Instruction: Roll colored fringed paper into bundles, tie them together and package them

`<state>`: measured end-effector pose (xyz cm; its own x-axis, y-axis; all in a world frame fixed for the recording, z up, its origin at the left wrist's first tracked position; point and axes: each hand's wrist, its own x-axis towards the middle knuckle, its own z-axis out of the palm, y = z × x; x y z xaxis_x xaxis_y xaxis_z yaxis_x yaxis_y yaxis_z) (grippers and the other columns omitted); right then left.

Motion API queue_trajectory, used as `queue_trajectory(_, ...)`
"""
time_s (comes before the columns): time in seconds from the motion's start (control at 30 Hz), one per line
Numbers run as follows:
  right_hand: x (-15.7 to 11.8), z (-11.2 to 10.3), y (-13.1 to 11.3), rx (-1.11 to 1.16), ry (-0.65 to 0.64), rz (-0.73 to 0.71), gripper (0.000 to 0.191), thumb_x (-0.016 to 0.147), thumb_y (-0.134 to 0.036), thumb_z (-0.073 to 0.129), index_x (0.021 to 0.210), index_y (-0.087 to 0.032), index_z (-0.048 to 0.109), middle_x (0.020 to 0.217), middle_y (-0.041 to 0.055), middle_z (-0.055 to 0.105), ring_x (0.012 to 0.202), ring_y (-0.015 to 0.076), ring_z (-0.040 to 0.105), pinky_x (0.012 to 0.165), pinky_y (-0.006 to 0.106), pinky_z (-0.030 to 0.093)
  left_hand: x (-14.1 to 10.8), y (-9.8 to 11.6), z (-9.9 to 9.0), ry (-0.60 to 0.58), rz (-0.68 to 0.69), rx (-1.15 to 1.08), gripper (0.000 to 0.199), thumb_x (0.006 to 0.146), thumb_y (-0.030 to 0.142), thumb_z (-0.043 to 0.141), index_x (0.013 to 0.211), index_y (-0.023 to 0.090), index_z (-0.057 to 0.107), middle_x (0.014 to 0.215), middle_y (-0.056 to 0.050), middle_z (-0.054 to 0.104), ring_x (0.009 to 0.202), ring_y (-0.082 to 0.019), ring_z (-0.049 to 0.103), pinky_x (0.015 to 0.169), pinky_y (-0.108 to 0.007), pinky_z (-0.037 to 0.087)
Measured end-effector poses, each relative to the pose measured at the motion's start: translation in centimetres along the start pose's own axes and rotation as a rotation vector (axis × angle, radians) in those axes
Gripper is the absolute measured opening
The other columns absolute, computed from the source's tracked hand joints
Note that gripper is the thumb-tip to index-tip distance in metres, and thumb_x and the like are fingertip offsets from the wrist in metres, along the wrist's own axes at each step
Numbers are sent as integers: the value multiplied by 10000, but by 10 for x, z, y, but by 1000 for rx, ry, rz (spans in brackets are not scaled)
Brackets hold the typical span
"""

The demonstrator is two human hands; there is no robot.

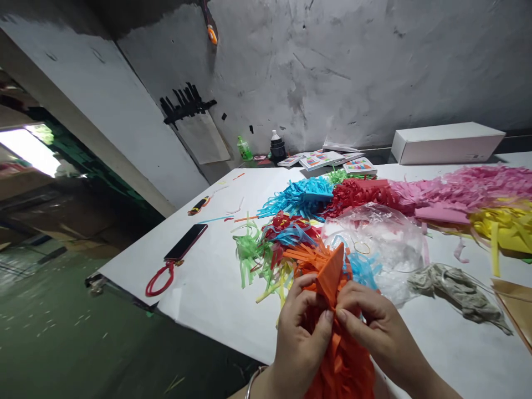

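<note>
Orange fringed paper (347, 366) hangs below both hands, its folded flat part (331, 274) standing up between them. My left hand (301, 332) pinches the folded paper from the left, thumb at the gathered spot. From the right, my right hand (369, 321) pinches the same spot, with its thumb and fingertips beside the left thumb. Just beyond the hands lies a mixed pile of green (249, 246), red, blue and yellow paper strips. Blue fringe (301, 197), red fringe (361, 194) and a clear plastic bag (374, 227) are farther back.
On the white table (224, 288) are a phone (186, 242) with a red cord, a small yellow-black tool (199, 205), pink fringe (465, 185), yellow fringe (502, 224) and a grey cloth-like bundle (459, 291). A white box (446, 144), printed cards (320, 160) and bottles (277, 147) line the wall.
</note>
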<state>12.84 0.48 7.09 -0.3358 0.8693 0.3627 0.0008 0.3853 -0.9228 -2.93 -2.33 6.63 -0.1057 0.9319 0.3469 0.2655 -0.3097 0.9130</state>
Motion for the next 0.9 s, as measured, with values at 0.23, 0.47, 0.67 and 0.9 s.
queue_trajectory(0.23,-1,2,0,-107,-17,-43,227,917,-212,561,691,-206,589,718,-18,594,685,120,568,672,234,437,2,1,1,1,1,8,109,802,172,626,698,202,625,1040,-90,616,942,-257,613,784,-318,481)
queue_trajectory(0.47,-3,2,1,-290,77,-116,185,881,-175,559,717,-221,632,764,-4,642,740,154,604,760,294,450,5,-1,2,14,51,32,157,766,85,603,669,208,590,1051,-66,628,997,-245,616,822,-308,476)
queue_trajectory(0.67,-3,-6,1,-531,283,-231,158,883,-145,557,753,-230,581,789,-1,632,774,172,582,735,301,434,6,0,0,28,113,90,175,752,53,544,679,212,554,1030,-47,638,972,-212,637,813,-288,497)
queue_trajectory(0.9,-8,5,-4,-683,261,-400,108,924,-198,611,999,-187,534,948,38,613,919,194,552,882,344,382,3,-4,3,25,246,147,149,767,75,567,729,219,563,1049,-34,634,982,-184,655,807,-256,527)
